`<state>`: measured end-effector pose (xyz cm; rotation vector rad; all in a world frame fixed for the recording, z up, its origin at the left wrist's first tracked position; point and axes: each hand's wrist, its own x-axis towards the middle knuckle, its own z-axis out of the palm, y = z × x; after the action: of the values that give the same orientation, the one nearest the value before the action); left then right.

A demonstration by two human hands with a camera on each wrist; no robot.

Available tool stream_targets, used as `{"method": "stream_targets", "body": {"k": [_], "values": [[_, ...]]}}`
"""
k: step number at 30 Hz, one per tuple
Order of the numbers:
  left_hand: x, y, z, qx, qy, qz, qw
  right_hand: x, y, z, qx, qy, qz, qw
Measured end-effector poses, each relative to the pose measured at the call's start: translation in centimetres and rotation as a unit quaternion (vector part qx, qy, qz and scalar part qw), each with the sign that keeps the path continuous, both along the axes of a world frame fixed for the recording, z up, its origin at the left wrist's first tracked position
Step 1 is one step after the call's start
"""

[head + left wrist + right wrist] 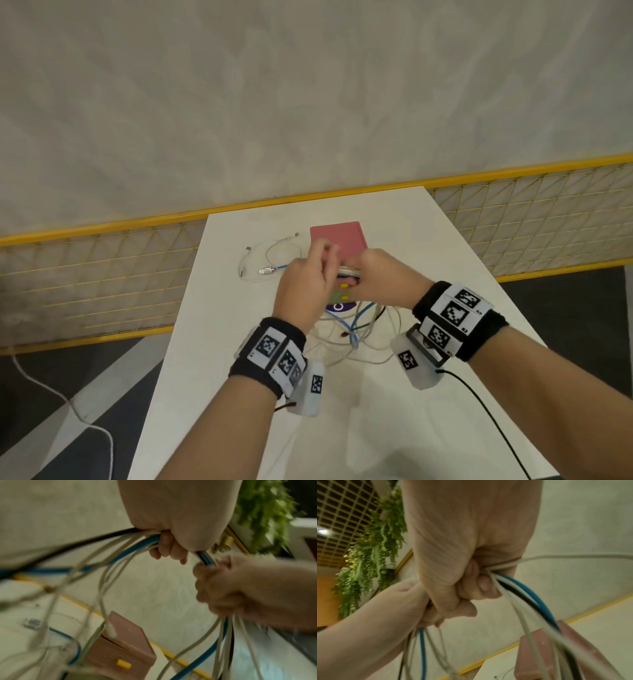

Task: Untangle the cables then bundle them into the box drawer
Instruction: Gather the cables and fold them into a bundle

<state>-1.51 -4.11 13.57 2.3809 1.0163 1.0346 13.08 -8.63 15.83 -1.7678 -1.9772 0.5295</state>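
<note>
Above the white table [212, 342], both hands grip one bundle of cables [347, 272], made of blue, white and black strands. My left hand [308, 274] closes round it on the left and my right hand [380, 277] on the right, almost touching. Slack loops [356, 329] hang onto the table under my wrists. In the left wrist view my left hand's fingers [171, 545] curl round the strands [102, 561], with the right hand [223, 588] blurred. Just behind stands the pink drawer box [339, 240], with a yellow handle [123, 664].
A loose white cable [270, 253] and a blue cable's USB plug [265, 271] lie left of the box. A yellow-framed mesh fence [102, 267] runs behind the table. A white lead [68, 401] trails on the floor at left. A black lead [479, 404] runs from my right wrist.
</note>
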Motion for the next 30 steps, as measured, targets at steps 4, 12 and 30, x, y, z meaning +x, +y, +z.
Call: {"method": "stream_targets", "body": {"k": [4, 12, 30], "values": [[-1.5, 1.2, 1.5, -0.023, -0.025, 0.05, 0.998, 2.1, -0.1, 0.9, 0.003, 0.017, -0.026, 1.0], [-5.7, 3.8, 1.1, -0.091, -0.059, 0.181, 0.977, 4.4, -0.4, 0.7, -0.008, 0.07, -0.037, 0.997], [-1.3, 1.2, 3.3, -0.048, -0.007, 0.096, 0.994, 3.1, -1.1, 1.5, -0.008, 0.105, 0.051, 0.993]]}}
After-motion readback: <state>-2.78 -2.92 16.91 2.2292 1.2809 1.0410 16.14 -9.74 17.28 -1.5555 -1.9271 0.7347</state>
